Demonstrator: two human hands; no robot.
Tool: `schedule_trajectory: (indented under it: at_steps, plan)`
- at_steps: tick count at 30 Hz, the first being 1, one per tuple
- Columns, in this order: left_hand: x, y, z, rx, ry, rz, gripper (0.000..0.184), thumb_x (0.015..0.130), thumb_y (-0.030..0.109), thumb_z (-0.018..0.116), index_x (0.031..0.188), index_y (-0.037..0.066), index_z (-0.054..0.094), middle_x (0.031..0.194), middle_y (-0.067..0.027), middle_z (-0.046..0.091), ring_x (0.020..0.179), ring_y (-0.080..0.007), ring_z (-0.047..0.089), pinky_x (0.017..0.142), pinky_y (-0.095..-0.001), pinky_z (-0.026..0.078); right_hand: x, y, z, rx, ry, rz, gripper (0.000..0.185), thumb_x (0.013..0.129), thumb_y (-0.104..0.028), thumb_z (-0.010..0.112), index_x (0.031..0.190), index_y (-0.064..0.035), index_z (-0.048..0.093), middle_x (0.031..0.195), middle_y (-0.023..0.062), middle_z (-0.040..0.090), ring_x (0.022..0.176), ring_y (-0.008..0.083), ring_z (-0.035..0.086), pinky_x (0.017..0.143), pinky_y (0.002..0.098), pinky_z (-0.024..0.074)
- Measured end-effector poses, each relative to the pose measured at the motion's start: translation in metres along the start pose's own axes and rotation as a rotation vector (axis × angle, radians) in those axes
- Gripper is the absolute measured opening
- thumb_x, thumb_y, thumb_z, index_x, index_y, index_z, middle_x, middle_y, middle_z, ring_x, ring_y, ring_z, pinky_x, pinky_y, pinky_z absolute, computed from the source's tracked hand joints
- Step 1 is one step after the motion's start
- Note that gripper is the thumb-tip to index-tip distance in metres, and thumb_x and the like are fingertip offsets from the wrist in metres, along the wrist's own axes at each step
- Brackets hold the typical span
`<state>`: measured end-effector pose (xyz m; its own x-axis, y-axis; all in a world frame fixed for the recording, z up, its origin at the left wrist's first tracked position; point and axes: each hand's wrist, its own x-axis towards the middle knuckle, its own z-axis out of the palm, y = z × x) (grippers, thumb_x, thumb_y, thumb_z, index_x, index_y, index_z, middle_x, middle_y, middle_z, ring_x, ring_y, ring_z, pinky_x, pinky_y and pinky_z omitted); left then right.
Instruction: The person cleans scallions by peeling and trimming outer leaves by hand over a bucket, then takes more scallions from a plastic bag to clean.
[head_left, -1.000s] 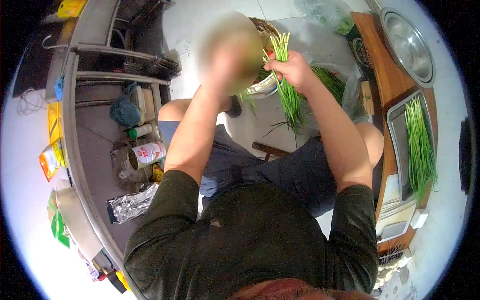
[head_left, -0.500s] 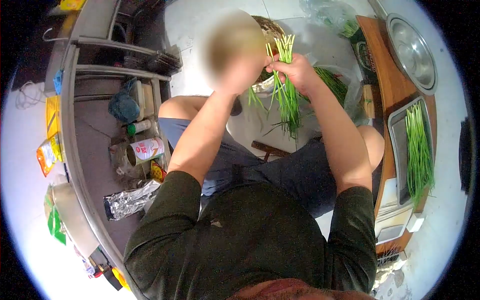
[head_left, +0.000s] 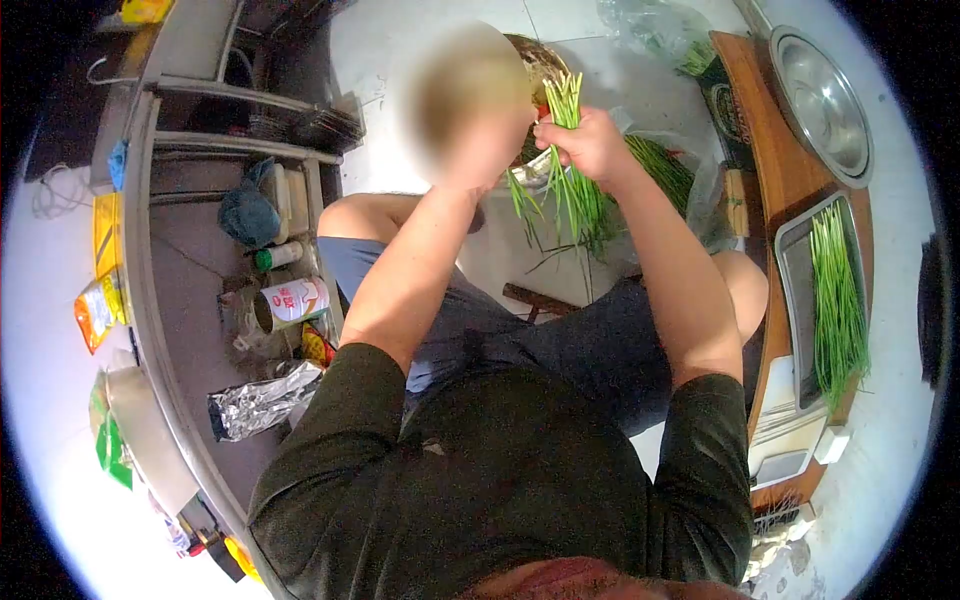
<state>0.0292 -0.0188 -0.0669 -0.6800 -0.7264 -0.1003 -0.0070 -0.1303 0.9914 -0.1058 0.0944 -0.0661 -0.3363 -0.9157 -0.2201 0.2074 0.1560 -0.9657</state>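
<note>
My right hand [head_left: 585, 143] is closed around a bunch of long green stalks [head_left: 575, 200], pale cut ends up and thin leaves hanging down. Just left of it is my left hand [head_left: 490, 145], mostly covered by a blurred patch that hides its fingers. A few green leaves [head_left: 523, 203] hang below the left hand. Behind both hands stands a round container [head_left: 540, 60], partly hidden. More green stalks [head_left: 660, 170] lie on clear plastic to the right of my right hand.
On the right, a wooden board [head_left: 750, 85] bears a steel bowl [head_left: 822, 105] and a metal tray [head_left: 790, 250] with green stalks. A left-hand shelf [head_left: 200, 300] holds a can [head_left: 297, 300], a foil packet [head_left: 262, 402] and a blue cloth bag [head_left: 248, 212]. A small wooden stool [head_left: 538, 300] shows between my legs.
Over the last second my left hand has moved right, closer to my right hand. My right hand still holds the bunch; since half a second ago, fewer stalks show between the hands.
</note>
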Motion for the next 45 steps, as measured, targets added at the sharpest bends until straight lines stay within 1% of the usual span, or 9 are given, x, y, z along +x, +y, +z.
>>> schedule_trajectory:
  at_steps: [2,8,12,15,20,26,32,38,45]
  plan:
    - [0.003,-0.003,-0.002,-0.015,0.012,-0.003,0.014,0.087,0.015,0.067,0.077,0.007,0.063,0.062,0.0011,0.056,0.049,-0.0081,0.046,0.048,-0.0243,0.036,-0.001,-0.003,-0.002,0.019,-0.037,0.026,0.019,0.084,-0.012,0.07,0.097,0.001,0.065,0.079,0.0065,0.067,0.054,0.0084,0.051,0.05,0.0233,0.042]
    - [0.006,0.0,-0.006,0.075,0.028,0.027,0.018,0.089,0.016,0.066,0.075,0.009,0.059,0.06,0.0011,0.053,0.049,-0.0094,0.044,0.048,-0.0255,0.035,-0.004,-0.007,-0.004,0.028,-0.075,0.01,0.02,0.086,-0.015,0.069,0.096,0.0015,0.064,0.079,0.0075,0.067,0.055,0.0082,0.051,0.05,0.0231,0.0424]
    - [-0.004,0.033,0.007,-0.046,0.112,-0.21,0.019,0.09,0.017,0.065,0.075,0.01,0.057,0.062,0.0017,0.051,0.049,-0.0095,0.042,0.047,-0.0258,0.033,-0.006,-0.011,-0.003,0.063,-0.079,0.017,0.02,0.086,-0.016,0.068,0.096,0.0013,0.064,0.079,0.0079,0.067,0.055,0.0083,0.052,0.05,0.0231,0.0425]
    - [0.007,0.032,0.001,-0.197,0.247,-0.147,0.017,0.088,0.016,0.066,0.077,0.011,0.055,0.056,0.0055,0.042,0.044,-0.0081,0.036,0.042,-0.0259,0.028,-0.006,-0.011,-0.003,0.034,-0.074,0.036,0.021,0.085,-0.016,0.069,0.096,0.0013,0.064,0.079,0.0079,0.068,0.055,0.0085,0.052,0.05,0.0232,0.0425]
    - [0.01,0.036,-0.013,-0.073,0.198,-0.298,0.025,0.095,0.027,0.057,0.086,0.004,0.061,0.062,0.004,0.043,0.05,-0.0104,0.037,0.048,-0.0267,0.031,-0.009,-0.013,-0.002,0.048,-0.062,0.038,0.021,0.085,-0.016,0.07,0.095,0.002,0.065,0.078,0.0082,0.068,0.054,0.0087,0.051,0.05,0.0239,0.0424]
    - [0.006,0.03,-0.018,-0.01,0.077,-0.359,0.029,0.097,0.023,0.049,0.097,-0.001,0.064,0.065,0.0016,0.044,0.055,-0.0108,0.037,0.051,-0.0276,0.031,-0.004,-0.004,-0.001,0.026,-0.023,0.018,0.019,0.082,-0.017,0.069,0.091,-0.0002,0.065,0.074,0.0063,0.067,0.051,0.0102,0.053,0.047,0.0261,0.0431]
    - [0.009,0.027,-0.018,-0.081,0.131,-0.385,0.037,0.098,0.025,0.041,0.095,-0.004,0.064,0.062,0.0034,0.038,0.051,-0.0096,0.031,0.048,-0.0267,0.027,-0.006,-0.01,-0.002,-0.035,-0.005,0.043,0.022,0.081,-0.019,0.069,0.091,-0.0004,0.065,0.075,0.0063,0.067,0.052,0.0105,0.054,0.048,0.0264,0.0438]
    - [0.011,0.025,-0.014,0.001,0.2,-0.359,0.035,0.095,0.025,0.045,0.088,-0.003,0.065,0.058,0.0031,0.038,0.049,-0.0102,0.031,0.047,-0.0277,0.027,-0.003,-0.005,-0.002,0.0,-0.02,0.046,0.02,0.082,-0.018,0.068,0.091,-0.0005,0.063,0.074,0.0062,0.067,0.051,0.0102,0.053,0.048,0.0263,0.0427]
    - [0.01,0.011,-0.021,0.157,0.175,-0.291,0.025,0.083,0.026,0.066,0.078,0.001,0.066,0.058,0.0011,0.049,0.05,-0.0098,0.042,0.047,-0.0282,0.031,-0.008,-0.012,-0.002,-0.002,-0.012,0.06,0.021,0.083,-0.016,0.07,0.093,0.0025,0.065,0.077,0.0078,0.068,0.053,0.0088,0.052,0.049,0.0245,0.0426]
